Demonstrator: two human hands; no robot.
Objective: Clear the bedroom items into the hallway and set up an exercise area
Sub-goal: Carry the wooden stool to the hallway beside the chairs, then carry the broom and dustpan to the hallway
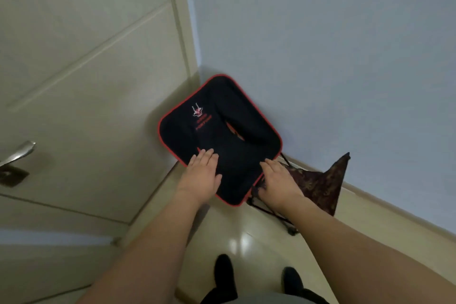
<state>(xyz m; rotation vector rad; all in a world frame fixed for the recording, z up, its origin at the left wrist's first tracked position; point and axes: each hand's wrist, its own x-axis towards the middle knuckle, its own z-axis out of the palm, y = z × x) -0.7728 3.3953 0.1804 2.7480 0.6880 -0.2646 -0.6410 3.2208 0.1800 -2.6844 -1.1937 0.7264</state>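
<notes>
**Ana:** While both hands sit on that black fabric folding chair with the red piping [219, 131], what step would you call this?

**Ben:** Placing it, I'd judge. Take the chair as the landmark and go left to right. Left of it is the cream panelled door [81, 86] with a metal lever handle [18, 153] far out toward the edge. The chair itself is tucked into the corner where the door frame meets the pale blue wall [333, 57], tilted, its back toward the corner.

**Ana:** And the hands?

**Ben:** The left hand [202, 173] lies flat on the chair's near left edge, fingers straight, gripping nothing. The right hand [277, 176] is at the near right edge; its fingers look mostly extended, but whether the thumb hooks under the rim I can't tell.

**Ana:** What's just right of the chair?

**Ben:** A dark maroon patterned cloth seat [323, 185] on thin black legs, touching the chair's right corner, against the skirting.

**Ana:** So what does the next move call for?

**Ben:** Probably checking that the chair stands steady on the glossy cream tile floor [249, 239] without snagging its neighbour, then letting go and fetching more bedroom items.
</notes>
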